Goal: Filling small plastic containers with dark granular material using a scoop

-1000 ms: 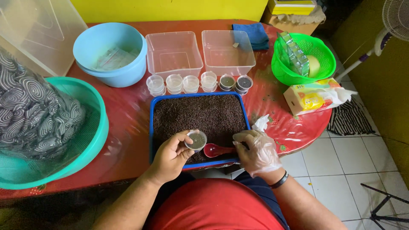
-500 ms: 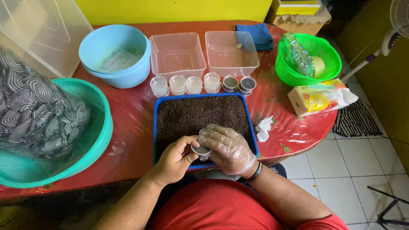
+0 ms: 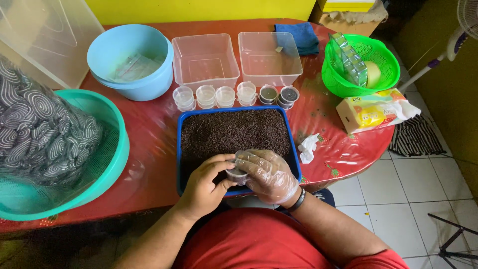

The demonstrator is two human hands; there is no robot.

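Observation:
A blue tray (image 3: 179,149) full of dark brown granular matter lies at the near edge of the red table. Over its near side both hands meet on a small clear plastic cup (image 3: 235,175). My bare left hand (image 3: 203,187) grips the cup from the left. My right hand (image 3: 267,174), in a clear plastic glove, presses on the cup's top and right side. A row of small clear cups (image 3: 215,95) stands just beyond the tray; two at the right end (image 3: 279,94) hold dark filling.
Two clear rectangular tubs (image 3: 205,60) stand behind the cups. A light blue bowl (image 3: 129,62) sits far left, a teal basin (image 3: 107,164) with patterned cloth at the left edge. A green basket (image 3: 359,67), a yellow tissue pack (image 3: 368,110) and a crumpled tissue (image 3: 307,148) lie right.
My right hand held a red spoon beside the cup a second ago. The spoon is gone from view, and the right hand has moved left onto the cup's top.

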